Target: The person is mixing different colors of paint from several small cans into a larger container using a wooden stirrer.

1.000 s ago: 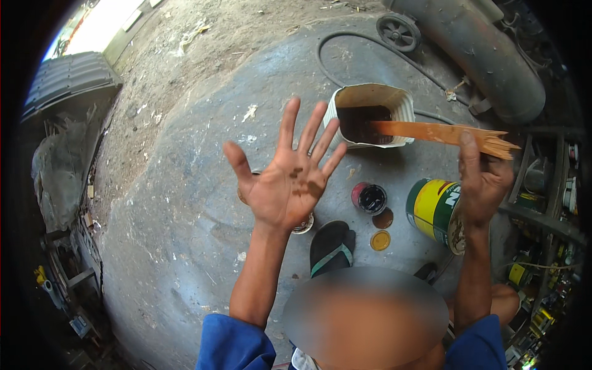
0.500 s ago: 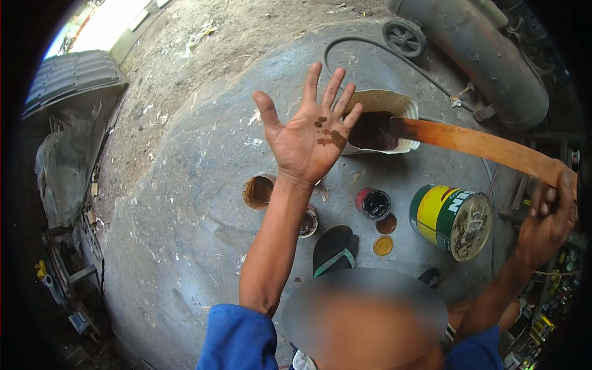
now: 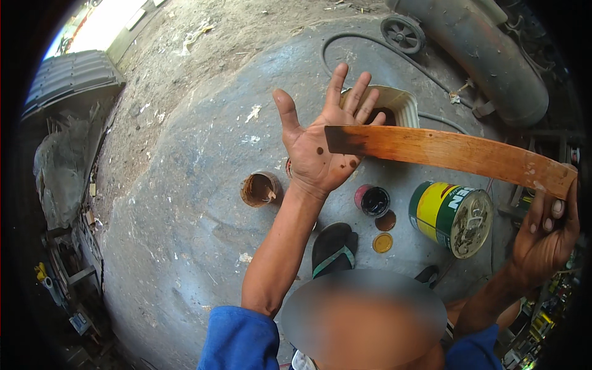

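My left hand (image 3: 308, 154) is open, palm up and fingers spread, with several dark brown drops on the palm. A long flat wooden stick (image 3: 456, 149) reaches across from the right. Its dark, wet-looking end lies over the palm at the base of the fingers; whether it touches the skin I cannot tell. My right hand (image 3: 546, 231) grips the stick's other end between thumb and fingers. Behind the left fingers and the stick stands a cut-open pale container (image 3: 404, 106) with dark brown liquid, partly hidden now.
On the grey floor stand a brown-smeared can (image 3: 250, 192), a small red can of dark stuff (image 3: 362, 196) and a green and yellow can (image 3: 431, 213). A yellow lid (image 3: 382, 242) and a slipper (image 3: 333, 243) are nearby. A hose (image 3: 364, 36) curves past a wheeled tank (image 3: 481, 55).
The stick's dark end has come out of the container and moved left and nearer, over my left palm. My left hand has shifted slightly right. The drops on the palm look different.
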Available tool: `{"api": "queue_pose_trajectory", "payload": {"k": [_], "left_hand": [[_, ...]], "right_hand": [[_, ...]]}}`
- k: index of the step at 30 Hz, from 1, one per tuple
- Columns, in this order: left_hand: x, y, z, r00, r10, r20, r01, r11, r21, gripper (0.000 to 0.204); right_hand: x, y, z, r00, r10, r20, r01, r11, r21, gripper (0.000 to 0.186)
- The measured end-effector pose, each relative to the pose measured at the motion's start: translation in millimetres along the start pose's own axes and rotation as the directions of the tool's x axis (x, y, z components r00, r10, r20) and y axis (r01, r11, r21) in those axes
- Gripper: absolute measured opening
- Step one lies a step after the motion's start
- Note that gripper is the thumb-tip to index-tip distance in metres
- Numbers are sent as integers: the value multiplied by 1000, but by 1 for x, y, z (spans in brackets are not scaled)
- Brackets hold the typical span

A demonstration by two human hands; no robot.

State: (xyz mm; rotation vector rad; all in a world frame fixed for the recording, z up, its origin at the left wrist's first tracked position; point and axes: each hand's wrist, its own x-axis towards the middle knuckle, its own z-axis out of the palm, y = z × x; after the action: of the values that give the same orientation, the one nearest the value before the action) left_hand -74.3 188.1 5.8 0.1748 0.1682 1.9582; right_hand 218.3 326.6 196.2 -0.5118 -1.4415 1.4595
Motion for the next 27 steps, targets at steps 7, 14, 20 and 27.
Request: {"api": "queue_pose_trajectory", "payload": {"k": [7, 14, 20, 27], "left_hand": [[-8, 6, -7, 991, -43, 127, 100, 870, -482, 121], [-23, 0, -5, 994, -30, 104, 74, 890, -451, 118], [-42, 2, 0, 999, -19, -48, 5, 959, -282, 116], [-49, -1, 0, 983, 31, -181, -12, 995, 104, 106]], "right_hand": [[5, 11, -1, 1000, -11, -28, 12, 999, 38, 45], [13, 28, -9, 994, 45, -101, -34, 994, 102, 17], [13, 44, -29, 981, 60, -184, -65, 998, -21, 22], [-6, 112, 46, 980, 126, -155, -196, 758, -622, 16]]}}
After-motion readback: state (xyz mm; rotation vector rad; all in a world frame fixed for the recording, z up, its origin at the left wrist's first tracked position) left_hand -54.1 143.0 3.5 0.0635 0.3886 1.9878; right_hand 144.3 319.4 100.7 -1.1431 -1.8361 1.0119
